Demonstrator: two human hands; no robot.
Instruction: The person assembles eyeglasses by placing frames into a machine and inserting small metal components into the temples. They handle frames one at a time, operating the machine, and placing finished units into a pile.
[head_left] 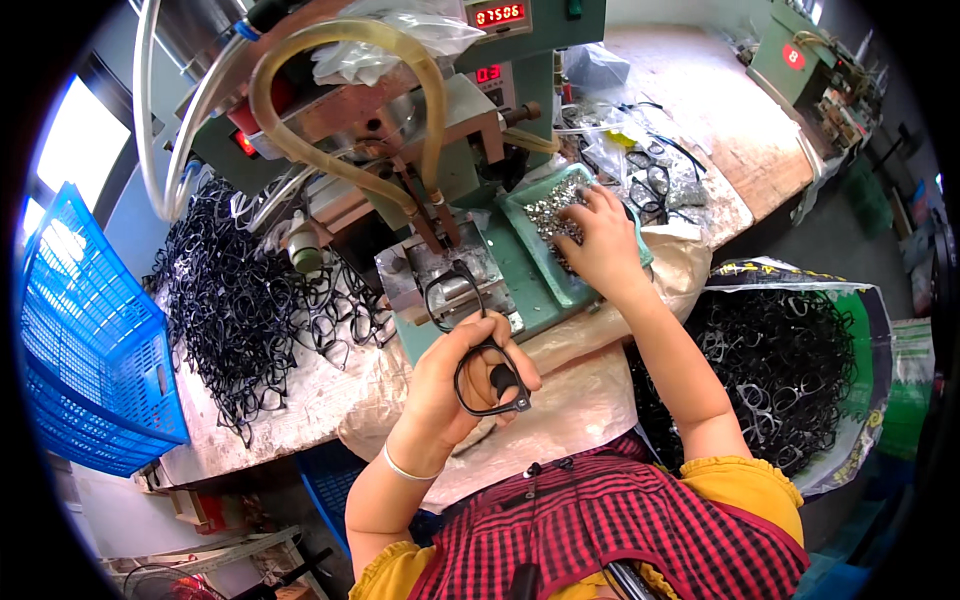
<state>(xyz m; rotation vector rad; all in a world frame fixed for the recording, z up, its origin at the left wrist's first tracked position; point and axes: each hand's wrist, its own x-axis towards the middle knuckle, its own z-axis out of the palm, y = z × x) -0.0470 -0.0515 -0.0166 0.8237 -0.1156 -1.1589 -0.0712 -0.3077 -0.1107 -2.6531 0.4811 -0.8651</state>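
Observation:
In my left hand (pixel 470 375) is a black eyeglass frame (pixel 467 383), its upper rim reaching to the metal fixture of the green machine (pixel 485 265). A dark covering shows on one of my left fingers. My right hand (pixel 600 240) reaches into a green tray (pixel 575 292) of small shiny metal parts (pixel 548 212), fingers bent down at the pieces. Whatever lies between those fingertips is too small to make out. Two copper-coloured prongs (pixel 443 222) of the machine come down just above the fixture.
A big heap of black eyeglass frames (pixel 225 290) covers the table's left side, beside a blue plastic basket (pixel 95 330). Right of me, a large sack (pixel 870 400) is full of more frames. Hoses (pixel 430 110) loop over the machine. Plastic bags (pixel 600 75) and loose frames lie behind the tray.

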